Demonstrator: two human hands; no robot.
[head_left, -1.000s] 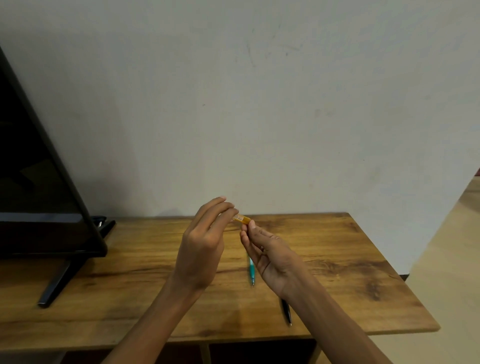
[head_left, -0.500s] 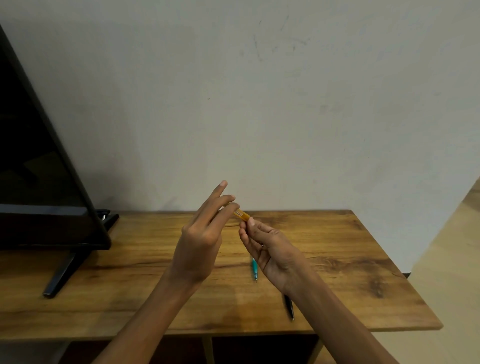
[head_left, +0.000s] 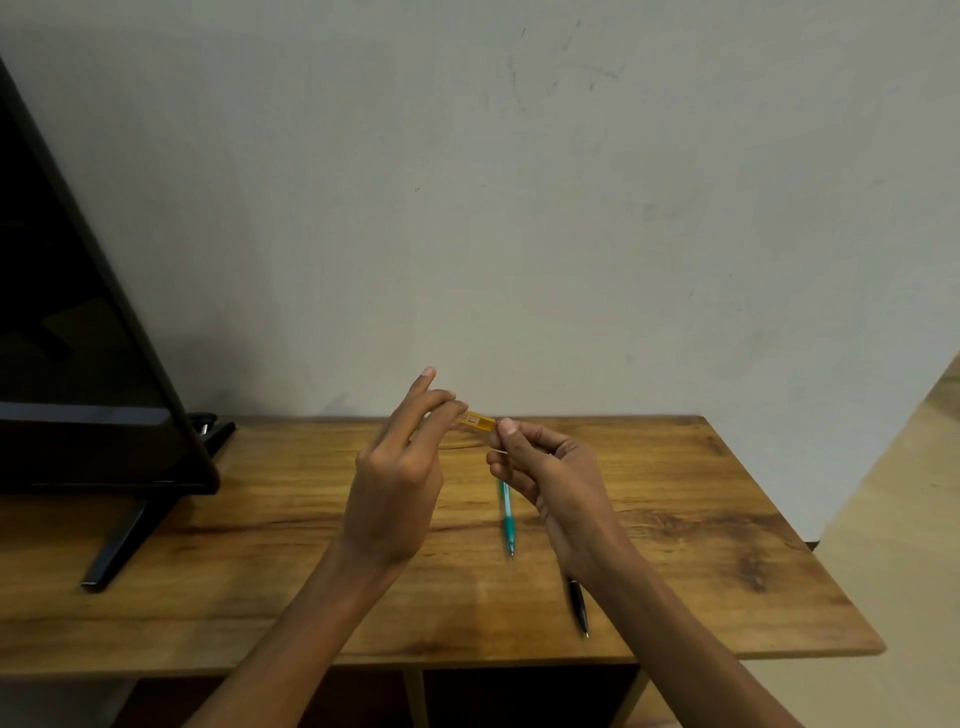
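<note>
— What are you holding?

— A small yellow case (head_left: 479, 419), up in the air over the back part of the desk (head_left: 701, 519). My left hand (head_left: 400, 478) pinches one end with its fingertips, one finger sticking straight up. My right hand (head_left: 550, 467) pinches the other end between thumb and curled fingers.

— Anything in the way?

— A teal pen (head_left: 507, 514) lies on the desk below my hands, its far end hidden behind my right hand. A black pen (head_left: 577, 605) lies nearer the front edge, partly covered by my right wrist.

— And further off?

— A black screen (head_left: 78, 364) on its stand foot (head_left: 117, 540) at the left, well apart from my hands.
</note>
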